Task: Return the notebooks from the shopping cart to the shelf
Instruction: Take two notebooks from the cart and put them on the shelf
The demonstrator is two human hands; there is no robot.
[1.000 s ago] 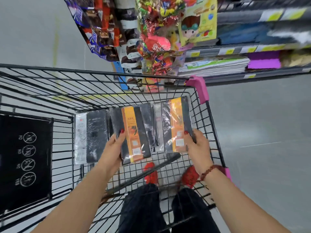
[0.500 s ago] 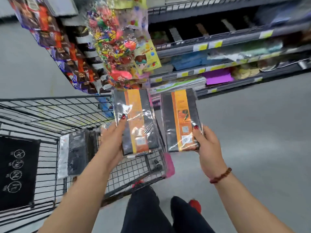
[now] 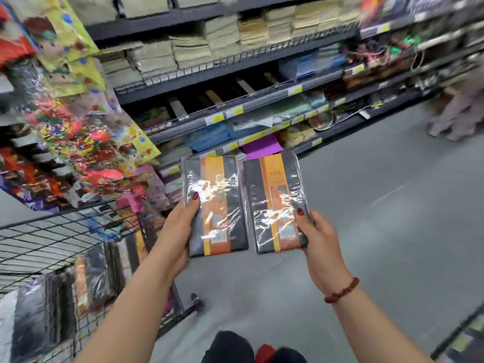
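Observation:
My left hand grips a shrink-wrapped black notebook with an orange band by its left edge, thumb on the cover. My right hand grips a matching notebook by its right edge. Both are held upright, side by side, in the air over the grey floor, in front of the shelf. The black wire shopping cart stands at the lower left with several more wrapped notebooks inside it.
Hanging packs of colourful sweets and toys crowd the left, above the cart. The shelf rows hold stacked paper goods, with a purple pack low down. Another person's legs stand in the aisle at far right. A dark rack edge sits bottom right.
Both hands lifted the two notebooks out of the cart and carried them right and up toward the shelf. The view turned from the cart to the shelving.

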